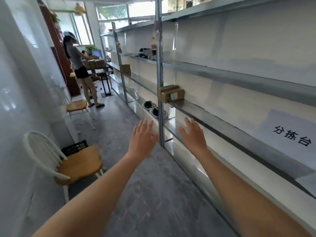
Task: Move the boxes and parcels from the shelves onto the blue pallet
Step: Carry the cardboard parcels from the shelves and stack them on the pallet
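We see long metal shelving (239,79) running down right side, grey floor (145,194) below. Middle shelf: taped cardboard box (171,95) sitting right by upright post (160,74). Further along, another brown box (125,69) on same level. Shelf above holds bottle with red label (153,43) plus dark lumpy stuff (145,53), can't tell what. Low shelf: pair of shoes (153,108). White paper sign (290,135) lies on near shelf. On floor: two wooden-seat chairs (75,161), black crate (75,148).
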